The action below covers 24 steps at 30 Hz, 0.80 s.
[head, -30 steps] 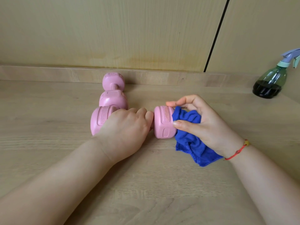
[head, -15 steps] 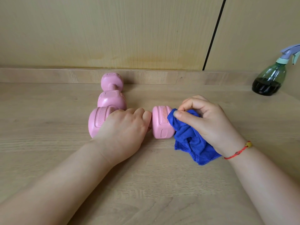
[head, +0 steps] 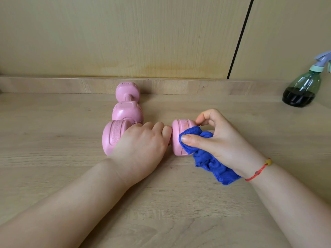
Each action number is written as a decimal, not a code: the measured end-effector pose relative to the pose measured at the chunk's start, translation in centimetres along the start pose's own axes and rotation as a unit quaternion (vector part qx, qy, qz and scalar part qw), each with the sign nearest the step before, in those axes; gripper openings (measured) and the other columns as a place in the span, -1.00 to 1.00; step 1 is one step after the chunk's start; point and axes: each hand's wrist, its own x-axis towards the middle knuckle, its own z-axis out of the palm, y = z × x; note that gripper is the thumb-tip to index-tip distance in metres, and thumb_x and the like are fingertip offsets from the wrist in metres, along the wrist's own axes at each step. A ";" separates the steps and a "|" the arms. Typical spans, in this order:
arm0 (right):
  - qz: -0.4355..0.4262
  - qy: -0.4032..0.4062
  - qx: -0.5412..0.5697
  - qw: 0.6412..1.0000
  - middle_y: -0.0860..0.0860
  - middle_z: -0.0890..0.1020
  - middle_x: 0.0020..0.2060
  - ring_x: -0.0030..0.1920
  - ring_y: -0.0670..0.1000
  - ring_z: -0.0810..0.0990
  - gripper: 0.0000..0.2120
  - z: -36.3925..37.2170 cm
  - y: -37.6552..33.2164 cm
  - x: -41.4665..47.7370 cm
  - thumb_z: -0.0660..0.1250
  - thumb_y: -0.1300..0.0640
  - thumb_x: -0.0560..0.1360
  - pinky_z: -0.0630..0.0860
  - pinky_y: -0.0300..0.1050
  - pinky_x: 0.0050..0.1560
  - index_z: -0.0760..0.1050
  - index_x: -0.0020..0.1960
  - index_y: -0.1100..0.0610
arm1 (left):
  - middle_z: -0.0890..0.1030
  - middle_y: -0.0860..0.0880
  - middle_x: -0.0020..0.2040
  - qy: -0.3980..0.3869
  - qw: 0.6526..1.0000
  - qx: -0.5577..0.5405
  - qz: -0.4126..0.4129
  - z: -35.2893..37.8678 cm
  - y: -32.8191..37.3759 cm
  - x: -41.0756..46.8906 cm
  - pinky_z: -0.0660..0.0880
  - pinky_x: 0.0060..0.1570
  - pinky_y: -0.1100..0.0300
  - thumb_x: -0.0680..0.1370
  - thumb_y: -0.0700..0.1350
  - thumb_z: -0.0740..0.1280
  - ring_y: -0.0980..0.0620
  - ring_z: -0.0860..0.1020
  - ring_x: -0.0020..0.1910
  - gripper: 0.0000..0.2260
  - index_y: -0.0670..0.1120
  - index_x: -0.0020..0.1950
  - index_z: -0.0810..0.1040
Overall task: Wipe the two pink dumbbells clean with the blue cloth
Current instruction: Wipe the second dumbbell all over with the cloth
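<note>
Two pink dumbbells lie on the wooden table. The near dumbbell [head: 114, 136] lies crosswise, and my left hand [head: 143, 145] grips its handle, hiding it. My right hand [head: 218, 140] pinches the blue cloth [head: 207, 158] and presses it over the right end weight [head: 177, 140] of that dumbbell, thumb on the front and fingers curled over the top. The far dumbbell [head: 127, 104] lies lengthwise behind, one end touching the near one's left weight and the other by the back ledge.
A green spray bottle [head: 302, 90] with dark liquid and a lilac trigger stands at the far right by the wall. A low wooden ledge [head: 197, 86] runs along the back of the table [head: 53, 131] under the wall panels.
My right hand has drawn the cloth from the end face of the weight up over its rim, with the thumb further left. My left hand and both dumbbells have stayed put.
</note>
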 end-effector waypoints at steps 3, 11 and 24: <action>-0.002 -0.048 0.057 0.997 -0.06 0.57 0.10 -0.15 -0.05 0.61 -0.62 -1.2 0.1 0.1 0.56 0.14 0.36 0.58 -0.05 -0.07 0.47 0.09 0.01 | 0.47 -0.09 -0.36 -0.005 1.000 -0.006 0.001 -0.1 -0.1 -0.1 0.18 -0.44 0.11 0.41 -0.22 0.46 -0.13 0.46 -0.46 -0.83 -0.13 -0.22 0.47; 0.009 0.024 -0.011 1.000 -0.27 0.48 0.11 -0.06 -0.13 0.61 -0.45 0.9 0.2 0.4 0.60 -0.10 0.26 0.54 -0.13 -0.04 0.40 0.12 -0.12 | 0.48 -0.08 -0.37 -0.006 1.000 0.009 -0.002 -0.2 0.1 0.0 0.14 -0.43 0.13 0.39 -0.19 0.49 -0.11 0.46 -0.47 -0.82 -0.12 -0.23 0.48; -0.001 -0.032 0.060 0.998 -0.23 0.55 0.14 -0.06 -0.08 0.68 -0.44 0.6 0.7 0.6 0.57 -0.14 0.17 0.63 -0.04 -0.05 0.49 0.13 -0.20 | 0.47 -0.07 -0.37 -0.005 1.000 0.010 -0.009 -0.1 0.2 0.0 0.14 -0.42 0.13 0.39 -0.20 0.49 -0.11 0.46 -0.46 -0.81 -0.11 -0.23 0.47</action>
